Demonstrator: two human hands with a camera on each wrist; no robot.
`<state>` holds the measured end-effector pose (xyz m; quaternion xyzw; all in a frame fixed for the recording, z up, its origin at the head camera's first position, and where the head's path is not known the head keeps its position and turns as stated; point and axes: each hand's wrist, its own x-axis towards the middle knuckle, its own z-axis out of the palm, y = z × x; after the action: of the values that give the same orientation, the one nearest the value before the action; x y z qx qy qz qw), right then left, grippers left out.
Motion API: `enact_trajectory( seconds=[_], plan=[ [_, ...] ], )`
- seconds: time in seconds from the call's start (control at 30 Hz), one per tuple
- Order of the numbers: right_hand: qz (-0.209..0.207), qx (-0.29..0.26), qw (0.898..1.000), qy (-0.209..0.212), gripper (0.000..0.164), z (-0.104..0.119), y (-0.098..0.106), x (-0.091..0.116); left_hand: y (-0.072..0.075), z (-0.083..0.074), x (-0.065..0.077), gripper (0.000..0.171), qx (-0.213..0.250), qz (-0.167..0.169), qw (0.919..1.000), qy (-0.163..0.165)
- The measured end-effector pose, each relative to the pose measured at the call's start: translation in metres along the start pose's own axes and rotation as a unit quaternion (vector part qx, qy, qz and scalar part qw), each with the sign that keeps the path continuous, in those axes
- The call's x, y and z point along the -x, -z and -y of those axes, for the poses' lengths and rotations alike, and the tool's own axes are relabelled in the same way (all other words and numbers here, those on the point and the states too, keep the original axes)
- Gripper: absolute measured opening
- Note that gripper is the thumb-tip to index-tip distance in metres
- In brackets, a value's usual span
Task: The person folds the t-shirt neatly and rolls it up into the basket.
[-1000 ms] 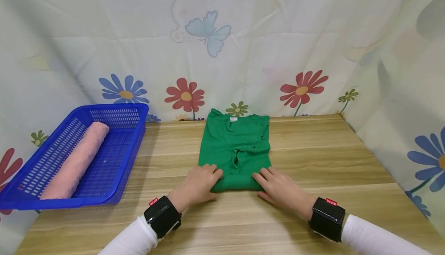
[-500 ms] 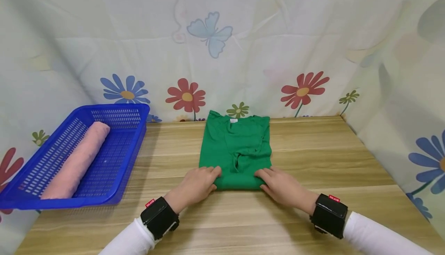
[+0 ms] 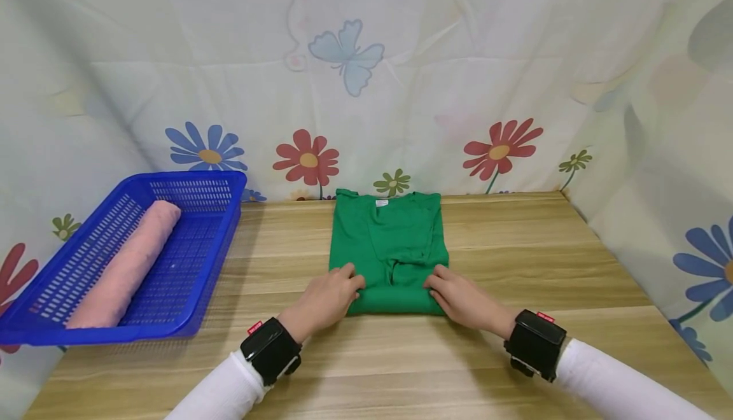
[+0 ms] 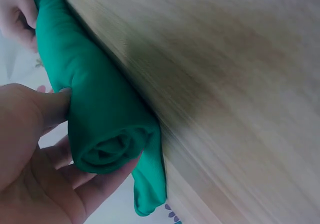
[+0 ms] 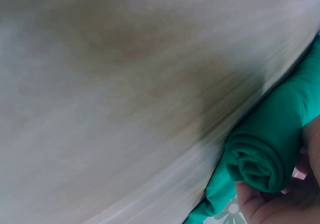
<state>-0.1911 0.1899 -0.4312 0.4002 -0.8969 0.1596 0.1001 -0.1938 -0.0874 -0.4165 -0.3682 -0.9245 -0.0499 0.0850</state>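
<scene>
A green shirt (image 3: 395, 232) lies folded into a narrow panel on the table, its collar and white label at the far end. The near end is wound into a roll (image 3: 395, 300), whose spiral layers show at both ends in the wrist views. My left hand (image 3: 328, 294) grips the roll's left end, its thumb (image 4: 55, 106) on one side and fingers round the other. At the right end my right hand (image 3: 466, 296) holds the roll between thumb and fingers, partly cut off in the right wrist view.
To the left stands a blue plastic basket (image 3: 197, 280) with a rolled pink cloth (image 3: 128, 261) lying along it. Beneath everything is a wood-grain table (image 3: 550, 254). A flower-printed curtain (image 3: 401, 108) stands behind and at both sides.
The shirt's collar end has come slightly nearer to me and lies flatter. My fingers have shifted their hold on the roll, and the front tuck has closed up a little.
</scene>
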Motion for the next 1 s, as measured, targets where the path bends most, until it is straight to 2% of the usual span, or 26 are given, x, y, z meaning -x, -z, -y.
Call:
enact_trajectory(
  seconds=[0.13,0.27,0.47,0.57,0.67,0.77,0.9,1.0],
  plan=[
    [-0.006,0.061,0.998,-0.012,0.009,0.000,-0.001,-0.003,-0.001,0.000,-0.004,0.010,-0.022,-0.038,0.9990,0.004],
    [-0.019,0.133,0.991,-0.016,0.011,0.001,0.000,-0.006,-0.004,-0.001,-0.007,0.017,-0.034,-0.079,0.9963,-0.004],
    [-0.040,0.154,0.987,0.012,0.010,0.006,-0.002,-0.010,-0.007,-0.006,-0.007,0.014,-0.046,-0.104,0.9933,-0.022],
    [-0.040,0.159,0.986,0.011,0.011,0.009,-0.001,-0.008,-0.007,-0.008,-0.006,0.013,-0.061,-0.110,0.9917,-0.029],
    [-0.039,0.167,0.985,0.013,0.009,0.010,0.002,-0.005,-0.005,-0.009,-0.005,0.011,-0.057,-0.097,0.9933,-0.025],
    [-0.032,0.165,0.986,0.011,0.008,0.011,0.005,-0.001,-0.003,-0.009,-0.004,0.008,-0.047,-0.068,0.9965,-0.015],
    [-0.012,0.168,0.986,0.016,0.033,0.009,0.006,0.003,-0.002,-0.008,-0.003,0.027,-0.053,-0.029,0.9981,-0.005],
    [-0.003,0.177,0.984,0.029,0.044,0.008,0.004,0.005,-0.004,-0.007,-0.003,0.041,-0.076,-0.022,0.9969,-0.006]
  ],
)
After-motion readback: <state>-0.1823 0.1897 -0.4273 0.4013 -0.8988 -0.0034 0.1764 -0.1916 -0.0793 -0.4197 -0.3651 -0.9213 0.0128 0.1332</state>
